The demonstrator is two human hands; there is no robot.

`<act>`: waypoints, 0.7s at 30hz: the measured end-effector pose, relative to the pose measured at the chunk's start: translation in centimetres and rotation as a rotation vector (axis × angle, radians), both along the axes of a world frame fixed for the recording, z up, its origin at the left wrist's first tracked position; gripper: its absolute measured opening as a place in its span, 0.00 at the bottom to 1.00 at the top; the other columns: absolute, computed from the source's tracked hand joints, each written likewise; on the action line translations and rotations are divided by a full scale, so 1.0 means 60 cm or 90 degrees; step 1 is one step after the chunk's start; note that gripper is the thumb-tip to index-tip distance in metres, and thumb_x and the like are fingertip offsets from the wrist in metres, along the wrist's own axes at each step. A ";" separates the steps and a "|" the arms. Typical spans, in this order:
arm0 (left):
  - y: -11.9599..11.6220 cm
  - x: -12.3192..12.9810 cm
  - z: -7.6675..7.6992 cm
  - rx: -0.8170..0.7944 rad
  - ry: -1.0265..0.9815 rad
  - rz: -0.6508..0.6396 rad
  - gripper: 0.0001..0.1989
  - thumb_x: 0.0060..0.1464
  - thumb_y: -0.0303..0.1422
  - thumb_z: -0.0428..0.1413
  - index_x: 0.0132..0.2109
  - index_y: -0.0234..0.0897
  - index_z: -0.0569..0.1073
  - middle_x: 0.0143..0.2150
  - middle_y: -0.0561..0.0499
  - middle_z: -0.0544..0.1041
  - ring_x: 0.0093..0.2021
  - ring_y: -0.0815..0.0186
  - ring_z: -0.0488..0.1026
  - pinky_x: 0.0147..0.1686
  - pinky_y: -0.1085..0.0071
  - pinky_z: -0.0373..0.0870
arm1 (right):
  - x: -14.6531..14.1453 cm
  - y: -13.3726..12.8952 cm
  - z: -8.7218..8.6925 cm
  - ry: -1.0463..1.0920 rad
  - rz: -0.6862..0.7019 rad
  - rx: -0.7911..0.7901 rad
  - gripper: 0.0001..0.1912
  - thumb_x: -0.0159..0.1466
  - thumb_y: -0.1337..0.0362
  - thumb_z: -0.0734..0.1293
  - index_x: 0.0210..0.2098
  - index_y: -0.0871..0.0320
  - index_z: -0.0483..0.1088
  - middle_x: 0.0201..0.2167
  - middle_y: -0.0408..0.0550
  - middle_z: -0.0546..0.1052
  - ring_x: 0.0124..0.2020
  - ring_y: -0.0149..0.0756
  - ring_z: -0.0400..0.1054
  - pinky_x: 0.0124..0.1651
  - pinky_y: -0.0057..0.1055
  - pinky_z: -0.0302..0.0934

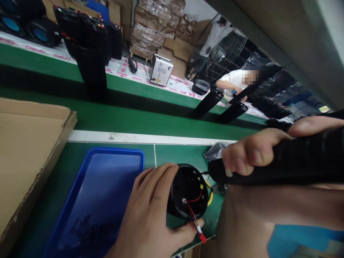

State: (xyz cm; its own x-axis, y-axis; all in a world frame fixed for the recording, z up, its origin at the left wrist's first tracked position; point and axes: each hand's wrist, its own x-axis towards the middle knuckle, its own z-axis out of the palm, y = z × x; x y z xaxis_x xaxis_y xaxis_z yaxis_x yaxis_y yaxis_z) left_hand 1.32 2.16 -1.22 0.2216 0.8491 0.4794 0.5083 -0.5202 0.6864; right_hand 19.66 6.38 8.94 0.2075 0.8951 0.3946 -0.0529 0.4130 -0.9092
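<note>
My left hand (150, 218) wraps around a black round part (188, 195) with an open end. Inside it show red and yellow wires, and a red connector (202, 236) hangs out by my thumb. My right hand (255, 152) grips a long black tube (290, 161) that lies across the view, its end just right of the round part. The two black pieces sit close together; whether they touch is unclear.
A blue tray (80, 200) lies left of my hands on the green bench, with a cardboard sheet (24, 150) further left. Black tubes (91, 68) stand on the green conveyor. A person in white (233, 80) works beyond, near a fan and stacked boxes.
</note>
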 end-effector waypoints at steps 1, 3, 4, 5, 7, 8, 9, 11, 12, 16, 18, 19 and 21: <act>0.000 0.000 0.000 0.003 0.000 -0.003 0.37 0.50 0.38 0.65 0.64 0.37 0.61 0.60 0.42 0.75 0.58 0.54 0.73 0.60 0.58 0.71 | -0.001 -0.001 0.001 -0.001 -0.009 -0.016 0.22 0.61 0.45 0.79 0.40 0.49 0.69 0.26 0.41 0.66 0.25 0.42 0.67 0.24 0.32 0.67; 0.001 -0.001 -0.002 0.019 0.009 -0.015 0.37 0.51 0.39 0.64 0.65 0.36 0.61 0.60 0.41 0.75 0.58 0.53 0.74 0.60 0.58 0.71 | -0.004 -0.001 0.002 0.007 -0.026 -0.038 0.24 0.61 0.41 0.76 0.40 0.51 0.68 0.26 0.42 0.66 0.27 0.45 0.68 0.23 0.33 0.67; 0.001 -0.002 -0.002 0.028 0.015 -0.019 0.37 0.52 0.40 0.64 0.65 0.35 0.61 0.60 0.41 0.75 0.58 0.53 0.74 0.60 0.58 0.72 | -0.007 0.000 0.001 0.011 -0.031 -0.051 0.24 0.61 0.40 0.75 0.40 0.51 0.67 0.26 0.43 0.66 0.28 0.46 0.69 0.23 0.33 0.66; 0.002 -0.003 -0.003 0.034 0.020 -0.020 0.37 0.52 0.40 0.64 0.65 0.34 0.61 0.60 0.40 0.75 0.58 0.53 0.74 0.60 0.59 0.71 | -0.009 0.000 0.000 0.013 -0.033 -0.062 0.25 0.61 0.40 0.74 0.40 0.52 0.67 0.26 0.43 0.66 0.28 0.47 0.69 0.23 0.33 0.66; 0.003 -0.004 -0.003 0.038 0.025 -0.013 0.36 0.52 0.39 0.64 0.64 0.33 0.62 0.59 0.40 0.75 0.58 0.54 0.74 0.60 0.60 0.71 | -0.015 0.000 -0.003 0.013 -0.036 -0.075 0.25 0.60 0.40 0.74 0.39 0.52 0.67 0.26 0.44 0.66 0.28 0.47 0.69 0.23 0.33 0.65; 0.003 -0.004 -0.002 0.040 0.026 -0.011 0.36 0.51 0.39 0.64 0.64 0.33 0.63 0.59 0.40 0.75 0.57 0.54 0.74 0.60 0.60 0.72 | -0.017 -0.001 -0.005 0.010 -0.038 -0.078 0.25 0.60 0.40 0.74 0.39 0.52 0.67 0.26 0.44 0.66 0.28 0.47 0.69 0.23 0.33 0.65; 0.003 -0.004 -0.002 0.039 0.026 -0.009 0.35 0.51 0.39 0.64 0.63 0.32 0.63 0.59 0.40 0.76 0.57 0.54 0.74 0.60 0.60 0.72 | -0.019 -0.002 -0.006 0.005 -0.041 -0.078 0.24 0.60 0.40 0.74 0.39 0.52 0.67 0.27 0.43 0.67 0.28 0.46 0.69 0.23 0.32 0.64; 0.004 -0.003 0.000 0.039 0.024 -0.012 0.35 0.51 0.39 0.64 0.63 0.32 0.64 0.59 0.40 0.76 0.58 0.55 0.74 0.60 0.59 0.72 | -0.025 -0.006 -0.009 -0.017 -0.041 -0.063 0.23 0.60 0.43 0.76 0.40 0.51 0.68 0.26 0.42 0.66 0.26 0.44 0.68 0.22 0.31 0.64; 0.005 -0.002 0.001 0.039 0.024 -0.015 0.35 0.51 0.39 0.64 0.63 0.31 0.64 0.59 0.40 0.76 0.58 0.55 0.74 0.59 0.59 0.72 | -0.029 -0.007 -0.011 -0.030 -0.035 -0.046 0.21 0.61 0.45 0.77 0.40 0.51 0.68 0.26 0.42 0.66 0.25 0.42 0.67 0.22 0.30 0.63; 0.006 0.002 0.008 0.041 -0.002 -0.007 0.32 0.50 0.37 0.63 0.60 0.31 0.66 0.56 0.38 0.77 0.55 0.53 0.76 0.55 0.57 0.76 | -0.050 -0.006 -0.021 -0.051 0.012 0.093 0.14 0.63 0.57 0.77 0.42 0.52 0.70 0.26 0.39 0.64 0.22 0.33 0.61 0.22 0.26 0.61; 0.007 0.003 0.011 0.046 -0.018 -0.007 0.32 0.50 0.36 0.63 0.60 0.31 0.66 0.56 0.38 0.78 0.54 0.52 0.76 0.54 0.55 0.77 | -0.057 -0.005 -0.024 -0.054 0.003 0.130 0.11 0.64 0.60 0.76 0.41 0.53 0.71 0.26 0.39 0.64 0.22 0.31 0.59 0.21 0.26 0.60; 0.007 0.003 0.012 0.047 -0.024 -0.009 0.32 0.50 0.35 0.63 0.60 0.32 0.65 0.56 0.38 0.78 0.55 0.52 0.76 0.54 0.55 0.76 | -0.057 -0.004 -0.024 -0.059 -0.002 0.132 0.11 0.64 0.60 0.76 0.42 0.53 0.72 0.26 0.39 0.64 0.22 0.32 0.59 0.20 0.26 0.60; 0.008 0.003 0.014 0.049 -0.033 -0.012 0.32 0.50 0.34 0.63 0.60 0.32 0.65 0.56 0.37 0.78 0.55 0.51 0.76 0.54 0.53 0.76 | -0.051 -0.004 -0.018 -0.066 0.014 0.123 0.13 0.63 0.61 0.77 0.43 0.51 0.72 0.27 0.39 0.65 0.23 0.32 0.60 0.20 0.27 0.61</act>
State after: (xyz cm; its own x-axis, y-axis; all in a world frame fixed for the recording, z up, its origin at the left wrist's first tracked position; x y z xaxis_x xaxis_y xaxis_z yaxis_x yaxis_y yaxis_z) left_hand 1.48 2.65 -0.39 0.2101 0.8053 0.5543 0.4626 -0.5814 0.6693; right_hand 16.61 6.16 7.85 0.1388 0.8047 0.5772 0.0258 0.5797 -0.8144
